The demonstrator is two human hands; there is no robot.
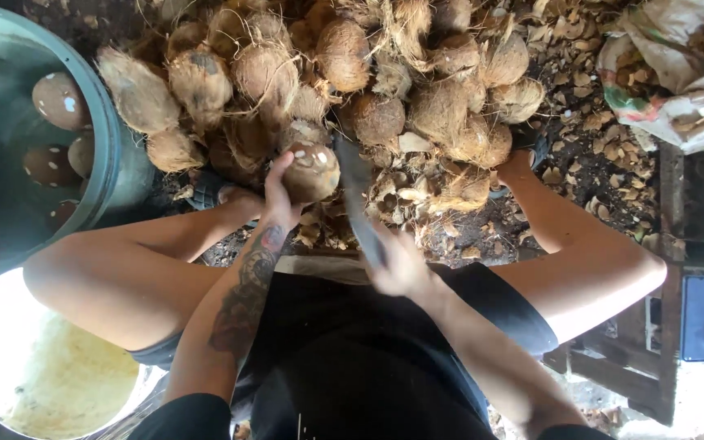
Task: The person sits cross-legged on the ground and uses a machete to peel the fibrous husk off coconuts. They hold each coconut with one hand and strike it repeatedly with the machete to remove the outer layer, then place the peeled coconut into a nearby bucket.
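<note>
My left hand [280, 195] grips a brown coconut [311, 171] with pale chipped spots, holding it out in front of my knees. In my right hand [401, 265] is a long dark blade [358, 191], blurred by motion, its tip reaching up just right of the coconut. A heap of husked, fibrous coconuts [385, 81] lies on the ground just beyond both hands.
A large teal tub [112, 155] at the left holds several trimmed coconuts in water. A white bucket [34, 367] stands at the lower left. Husk chips [588, 155] litter the ground. Printed sacks [678, 73] lie at the upper right, and a wooden frame [670, 269] at the right.
</note>
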